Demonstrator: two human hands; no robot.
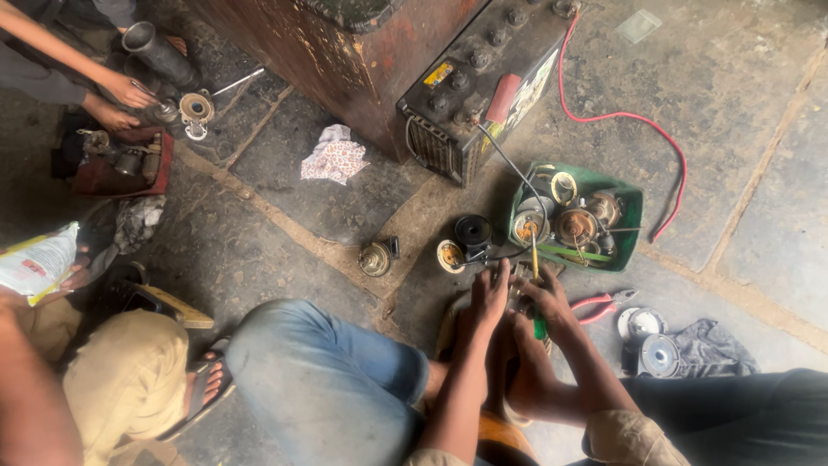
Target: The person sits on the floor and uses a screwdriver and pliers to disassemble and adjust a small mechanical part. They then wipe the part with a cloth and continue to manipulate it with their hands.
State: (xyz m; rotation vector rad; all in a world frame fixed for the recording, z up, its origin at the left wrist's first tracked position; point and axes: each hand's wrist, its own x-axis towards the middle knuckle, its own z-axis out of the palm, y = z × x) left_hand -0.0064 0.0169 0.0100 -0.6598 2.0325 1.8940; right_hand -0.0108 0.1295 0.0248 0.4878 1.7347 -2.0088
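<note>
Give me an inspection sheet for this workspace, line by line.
Surface: stone slab floor, dirty.
Job's things: green-handled screwdriver in right hand; small metal part under left hand, mostly hidden.
Clutter: green tray of round parts, red pliers, loose discs, grey rag, patterned cloth.
Grippers: both hands close together over the part.
Cables: red cable, black wire from battery.
Surroundings: another person's hands at top left; seated person at lower left.

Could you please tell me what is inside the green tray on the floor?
The green tray holds several round metal parts, some coppery, and thin wires. Its floor is hidden under them, so anything beneath cannot be seen.
</note>
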